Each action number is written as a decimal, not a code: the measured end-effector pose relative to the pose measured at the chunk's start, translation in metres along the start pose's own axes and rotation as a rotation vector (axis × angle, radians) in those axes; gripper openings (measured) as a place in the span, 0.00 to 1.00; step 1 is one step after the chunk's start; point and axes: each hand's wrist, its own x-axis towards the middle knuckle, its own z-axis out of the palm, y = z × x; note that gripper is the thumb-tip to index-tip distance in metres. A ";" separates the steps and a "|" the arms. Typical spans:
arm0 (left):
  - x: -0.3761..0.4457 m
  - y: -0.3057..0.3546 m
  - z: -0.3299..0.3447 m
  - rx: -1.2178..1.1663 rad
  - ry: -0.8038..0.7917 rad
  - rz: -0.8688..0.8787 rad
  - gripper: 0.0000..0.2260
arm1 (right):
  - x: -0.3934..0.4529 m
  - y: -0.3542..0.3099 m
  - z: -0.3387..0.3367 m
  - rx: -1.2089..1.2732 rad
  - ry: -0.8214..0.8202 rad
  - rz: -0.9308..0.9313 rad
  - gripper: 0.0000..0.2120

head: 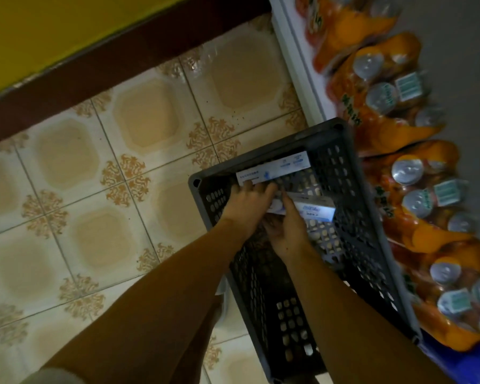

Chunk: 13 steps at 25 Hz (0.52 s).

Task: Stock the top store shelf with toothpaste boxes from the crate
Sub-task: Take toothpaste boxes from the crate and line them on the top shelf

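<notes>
— What's under everything here?
— A tiled floor [139, 128], cream squares with brown flourishes at the corners. My dark perforated crate [352, 245] sits directly on it, close against the white shelf base [297, 62] on my right.

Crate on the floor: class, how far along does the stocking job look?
Nearly emptied: the dark crate shows mostly bare mesh. In hand: the right hand holds a toothpaste box, while the left hand reaches for the long box by the far wall. Left: shelving both; the top shelf is out of view.
</notes>
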 end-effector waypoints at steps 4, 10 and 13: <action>-0.034 -0.013 -0.043 -0.249 -0.090 0.139 0.29 | -0.062 -0.027 -0.004 -0.029 0.028 -0.038 0.21; -0.108 -0.012 -0.111 -0.895 -0.365 -0.010 0.25 | -0.173 -0.056 -0.007 -0.040 -0.086 -0.081 0.16; -0.155 0.007 -0.152 -1.305 -0.452 -0.094 0.23 | -0.237 -0.066 0.001 -0.063 -0.115 -0.086 0.10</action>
